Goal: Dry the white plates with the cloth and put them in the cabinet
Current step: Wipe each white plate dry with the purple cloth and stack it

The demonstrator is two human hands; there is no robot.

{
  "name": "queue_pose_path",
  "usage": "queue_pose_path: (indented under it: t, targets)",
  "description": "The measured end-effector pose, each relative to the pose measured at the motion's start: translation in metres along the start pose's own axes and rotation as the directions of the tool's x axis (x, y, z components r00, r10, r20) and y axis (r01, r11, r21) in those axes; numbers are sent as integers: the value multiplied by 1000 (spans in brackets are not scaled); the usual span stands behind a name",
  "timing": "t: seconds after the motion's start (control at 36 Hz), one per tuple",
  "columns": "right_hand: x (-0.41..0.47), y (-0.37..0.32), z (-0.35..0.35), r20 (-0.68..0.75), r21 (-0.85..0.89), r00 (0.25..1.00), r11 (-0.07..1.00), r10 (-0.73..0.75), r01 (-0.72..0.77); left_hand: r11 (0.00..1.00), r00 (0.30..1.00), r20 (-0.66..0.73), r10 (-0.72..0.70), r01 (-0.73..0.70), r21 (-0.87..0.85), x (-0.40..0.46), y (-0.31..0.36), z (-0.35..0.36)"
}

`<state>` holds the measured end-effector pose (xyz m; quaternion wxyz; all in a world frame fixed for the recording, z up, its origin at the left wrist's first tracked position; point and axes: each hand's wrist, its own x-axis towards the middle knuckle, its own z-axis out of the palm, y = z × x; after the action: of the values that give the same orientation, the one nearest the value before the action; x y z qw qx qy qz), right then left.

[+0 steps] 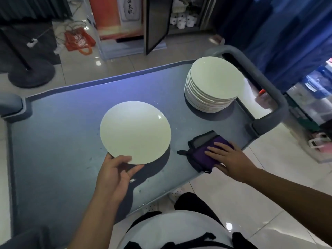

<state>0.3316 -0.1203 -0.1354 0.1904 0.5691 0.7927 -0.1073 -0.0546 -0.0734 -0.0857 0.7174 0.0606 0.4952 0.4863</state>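
1. The left hand (pixel 117 170) gripped the near rim of a round white ceramic plate (pixel 135 132), thumb on top and fingers curled beneath, holding it tilted above the grey-blue plastic cart surface (pixel 59 137).
2. The right hand (pixel 228 157) rested flat on a folded purple cloth with dark trim (pixel 201 150), fingers straight and spread, grasping nothing.
3. That cloth lay at the near right edge of the surface, just beside the held plate.
4. A tall stack of round white plates (pixel 213 85) stood at the far right corner, near the cart's grey handle (pixel 265 81).
5. Beyond the cart, a dark-framed cabinet door (pixel 156 24) stood open; white items on the shelf behind it were too blurred to identify, possibly cups.
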Motion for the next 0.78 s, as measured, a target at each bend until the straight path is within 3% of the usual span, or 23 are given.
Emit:
queue_pose_path:
  t: [0.19, 0.33, 0.5, 0.64, 0.78]
  targets:
    - [0, -16, 0, -31, -109, 999, 993, 37, -40, 1000, 1000, 29, -6, 6, -18, -1, 1, 5]
    - [-1, -9, -6, -110, -86, 993, 996, -38, 28, 1000, 999, 32, 1, 0, -10, -5, -1, 3]
    - [5, -11, -4, -93, -153, 991, 985, -93, 78, 1000, 1000, 29, 9, -9, 12, -7, -5, 3]
    - [13, -9, -6, -233, -61, 969, 996, -84, 72, 998, 999, 32, 44, -45, 46, -7, -7, 5]
    - [30, -29, -20, -372, 187, 917, 979, 145, -79, 983, 991, 28, 134, -137, 123, -8, -1, 14]
